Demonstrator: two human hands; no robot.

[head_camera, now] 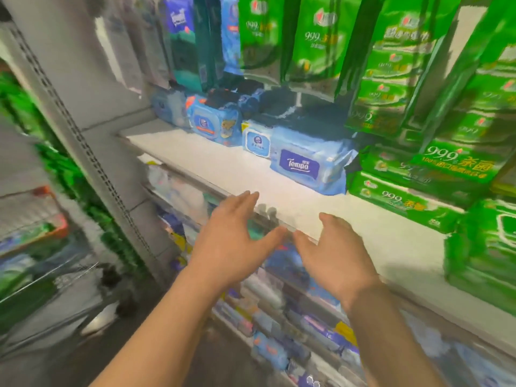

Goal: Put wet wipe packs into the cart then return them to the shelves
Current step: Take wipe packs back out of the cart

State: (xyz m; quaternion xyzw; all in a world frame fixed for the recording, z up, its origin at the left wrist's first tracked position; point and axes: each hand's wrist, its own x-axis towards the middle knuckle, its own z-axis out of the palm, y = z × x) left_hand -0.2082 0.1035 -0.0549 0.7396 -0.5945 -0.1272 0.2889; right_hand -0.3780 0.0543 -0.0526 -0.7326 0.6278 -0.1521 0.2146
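Packs of wet wipes sit toward the back of the white shelf (223,166), and neither hand has one yet. The left hand (233,241) and right hand (332,252) hover side by side at the shelf's front edge, both spread wide with fingers straight and thumbs turned in toward each other, holding nothing. Nearest beyond them is the Tempo pack (310,163), lying flat near the shelf's middle with its right end close against the green packs (418,185) stacked along the right side. Behind it to the left stand a small white-lidded pack (256,143) and a blue pack (215,122), near the back left corner. The cart (42,289) shows only as blurred wire at the lower left, well apart from the shelf. Judging by the empty hands and the packs on the shelf, the step looks like reaching in for a pack. The Tempo one is the likely pick: take it by its two short ends, one hand each. It is soft and will sag, so lift it level, and draw it straight toward the front edge so it does not drag the green stack. Swing left to the cart only once it is off the shelf.
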